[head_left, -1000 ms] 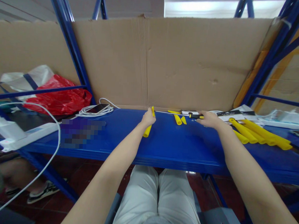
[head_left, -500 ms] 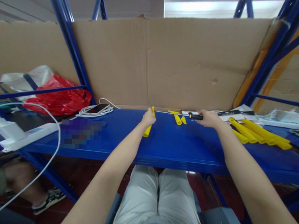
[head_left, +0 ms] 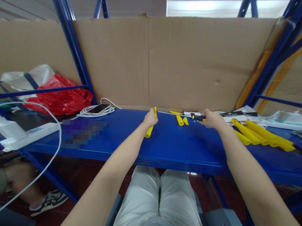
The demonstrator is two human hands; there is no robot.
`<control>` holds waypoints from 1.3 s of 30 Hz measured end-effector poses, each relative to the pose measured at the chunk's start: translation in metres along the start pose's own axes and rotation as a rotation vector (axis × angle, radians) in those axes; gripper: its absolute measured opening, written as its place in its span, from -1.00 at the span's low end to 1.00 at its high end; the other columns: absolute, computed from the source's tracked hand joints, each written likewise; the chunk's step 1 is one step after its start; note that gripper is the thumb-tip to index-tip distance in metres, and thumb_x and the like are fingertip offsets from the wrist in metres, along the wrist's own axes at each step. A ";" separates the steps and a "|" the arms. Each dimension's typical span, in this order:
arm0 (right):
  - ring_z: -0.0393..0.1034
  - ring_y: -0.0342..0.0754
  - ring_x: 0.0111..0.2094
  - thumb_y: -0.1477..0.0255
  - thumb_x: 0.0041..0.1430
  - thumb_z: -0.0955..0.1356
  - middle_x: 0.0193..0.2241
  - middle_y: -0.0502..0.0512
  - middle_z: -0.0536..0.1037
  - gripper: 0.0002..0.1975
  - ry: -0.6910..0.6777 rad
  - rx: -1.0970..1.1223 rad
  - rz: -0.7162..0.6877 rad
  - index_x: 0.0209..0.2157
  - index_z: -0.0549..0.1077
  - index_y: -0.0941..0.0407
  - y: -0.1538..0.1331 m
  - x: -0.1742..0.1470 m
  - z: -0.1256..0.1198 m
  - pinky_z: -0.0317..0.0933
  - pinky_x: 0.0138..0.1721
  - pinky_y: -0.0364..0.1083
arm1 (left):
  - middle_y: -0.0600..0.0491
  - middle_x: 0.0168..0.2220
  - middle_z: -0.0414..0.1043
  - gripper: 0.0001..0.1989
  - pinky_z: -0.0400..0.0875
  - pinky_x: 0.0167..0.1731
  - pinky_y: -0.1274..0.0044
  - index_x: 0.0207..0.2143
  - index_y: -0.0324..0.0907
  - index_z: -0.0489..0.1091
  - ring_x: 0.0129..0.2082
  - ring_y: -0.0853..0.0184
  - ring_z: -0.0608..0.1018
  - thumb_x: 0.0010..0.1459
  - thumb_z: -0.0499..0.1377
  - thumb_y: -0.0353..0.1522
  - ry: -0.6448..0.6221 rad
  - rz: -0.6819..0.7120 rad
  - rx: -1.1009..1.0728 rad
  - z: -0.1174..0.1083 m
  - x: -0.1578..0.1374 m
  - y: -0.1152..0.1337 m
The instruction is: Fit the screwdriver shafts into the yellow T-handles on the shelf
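Note:
My left hand (head_left: 150, 119) is closed round a yellow plastic tube (head_left: 149, 131), which sticks out above and below the fist over the blue table. In my right hand (head_left: 212, 119) is the end of a screwdriver's black and yellow handle (head_left: 197, 118). Its long thin metal shaft points left, with the tip at or very near the tube beside my left fingers; exact contact is too small to tell. Between the hands, behind the shaft, lie a short yellow tube (head_left: 179, 120) and a small yellow cut piece (head_left: 186, 121).
Several yellow tubes (head_left: 262, 134) lie at right, near papers (head_left: 238, 114) and a power strip (head_left: 285, 124). Leftward are a phone (head_left: 101, 108), coiled white cable (head_left: 91, 114), red bag (head_left: 64, 94) and another power strip (head_left: 43, 135). Cardboard (head_left: 188, 64) stands behind. A person's leg (head_left: 20, 179) shows lower left.
My right hand's grip on the screwdriver handle has shifted slightly, and yellow now shows on the handle by my fingers. My left hand and the tube look almost unchanged.

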State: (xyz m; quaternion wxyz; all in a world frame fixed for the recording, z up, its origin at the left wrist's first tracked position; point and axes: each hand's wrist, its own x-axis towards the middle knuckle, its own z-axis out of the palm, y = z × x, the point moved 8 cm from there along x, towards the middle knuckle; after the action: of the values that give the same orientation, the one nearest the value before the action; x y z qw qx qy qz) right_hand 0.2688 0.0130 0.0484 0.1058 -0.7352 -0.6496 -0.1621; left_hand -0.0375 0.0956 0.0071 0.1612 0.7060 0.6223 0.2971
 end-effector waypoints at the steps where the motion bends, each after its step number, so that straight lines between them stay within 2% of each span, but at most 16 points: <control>1: 0.53 0.18 -0.20 0.22 0.08 0.39 -0.25 0.26 0.64 -0.59 0.000 0.007 -0.011 -0.05 0.44 0.10 -0.001 0.000 0.000 0.27 -0.28 -0.01 | -0.24 0.04 0.52 -0.64 0.52 -0.04 0.36 0.07 -0.19 0.22 -0.02 0.11 0.64 0.25 0.17 -0.49 0.003 0.000 -0.001 0.000 0.000 0.000; 7: 0.53 0.19 -0.14 0.22 0.12 0.32 -0.25 0.22 0.65 -0.65 -0.074 0.036 -0.053 -0.11 0.54 0.08 -0.003 0.001 0.003 0.29 -0.22 0.01 | -0.23 0.04 0.53 -0.65 0.52 -0.04 0.37 0.06 -0.17 0.22 -0.03 0.12 0.65 0.25 0.16 -0.49 0.006 0.007 -0.014 -0.001 0.000 -0.001; 11: 0.52 0.20 -0.11 0.22 0.10 0.33 -0.19 0.19 0.66 -0.69 -0.029 -0.016 -0.074 -0.16 0.55 0.03 -0.004 0.001 0.001 0.29 -0.23 0.02 | -0.20 0.04 0.53 -0.65 0.51 -0.02 0.37 0.05 -0.14 0.21 -0.01 0.13 0.64 0.24 0.16 -0.49 0.007 0.003 -0.006 -0.001 0.000 -0.001; 15: 0.52 0.20 -0.10 0.23 0.08 0.37 -0.15 0.25 0.64 -0.63 0.013 -0.027 -0.060 -0.09 0.49 0.07 -0.004 0.000 0.001 0.28 -0.23 0.01 | -0.19 0.03 0.53 -0.65 0.51 -0.01 0.34 0.06 -0.14 0.21 -0.01 0.13 0.64 0.24 0.16 -0.49 0.009 0.004 -0.004 -0.001 0.000 0.000; 19: 0.54 0.18 -0.17 0.25 0.10 0.38 -0.20 0.30 0.64 -0.57 -0.021 0.015 -0.006 -0.02 0.43 0.13 -0.003 -0.001 0.003 0.28 -0.28 -0.02 | -0.24 0.04 0.52 -0.63 0.52 -0.02 0.32 0.07 -0.17 0.21 -0.03 0.10 0.65 0.24 0.16 -0.50 0.013 0.015 -0.017 -0.001 0.000 0.000; 22: 0.54 0.18 -0.14 0.27 0.09 0.38 -0.16 0.30 0.65 -0.56 -0.047 0.046 -0.032 0.01 0.44 0.13 -0.005 -0.001 0.004 0.30 -0.22 -0.01 | -0.27 0.06 0.51 -0.66 0.52 -0.03 0.33 0.07 -0.19 0.21 -0.02 0.09 0.64 0.25 0.15 -0.49 0.011 0.016 -0.014 -0.001 0.000 0.000; 25: 0.53 0.18 -0.09 0.27 0.11 0.35 -0.13 0.28 0.65 -0.60 -0.062 0.067 -0.064 -0.03 0.50 0.12 -0.005 0.002 0.006 0.31 -0.15 0.00 | -0.23 0.05 0.52 -0.65 0.51 -0.02 0.35 0.06 -0.16 0.21 -0.01 0.11 0.64 0.25 0.15 -0.50 0.010 0.006 -0.019 -0.001 0.000 -0.001; 29: 0.50 0.19 -0.03 0.26 0.11 0.33 -0.09 0.25 0.63 -0.67 -0.015 0.026 -0.094 -0.14 0.57 0.08 -0.004 0.004 0.003 0.31 -0.11 0.02 | -0.20 0.04 0.53 -0.61 0.51 0.00 0.33 0.07 -0.13 0.21 0.00 0.11 0.64 0.22 0.17 -0.52 0.014 0.005 -0.031 -0.001 0.000 -0.001; 32: 0.49 0.20 -0.05 0.28 0.08 0.34 -0.09 0.25 0.62 -0.73 0.001 -0.033 -0.098 -0.20 0.56 0.06 -0.006 0.002 0.001 0.31 -0.15 0.03 | -0.21 0.05 0.52 -0.62 0.52 0.00 0.31 0.07 -0.14 0.22 0.00 0.09 0.64 0.23 0.17 -0.51 0.015 0.006 -0.030 -0.001 0.000 -0.001; 39: 0.52 0.17 -0.20 0.30 0.08 0.38 -0.24 0.28 0.64 -0.63 -0.028 0.001 -0.029 -0.06 0.46 0.11 -0.004 0.000 0.005 0.27 -0.27 -0.02 | -0.24 0.07 0.52 -0.63 0.53 -0.03 0.36 0.08 -0.17 0.22 0.00 0.10 0.64 0.25 0.16 -0.51 0.003 0.004 -0.014 -0.002 -0.001 0.001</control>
State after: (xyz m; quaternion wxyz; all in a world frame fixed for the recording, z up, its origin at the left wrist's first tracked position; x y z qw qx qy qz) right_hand 0.2656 0.0155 0.0438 0.0944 -0.7277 -0.6619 -0.1530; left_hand -0.0384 0.0938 0.0086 0.1645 0.7057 0.6192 0.3027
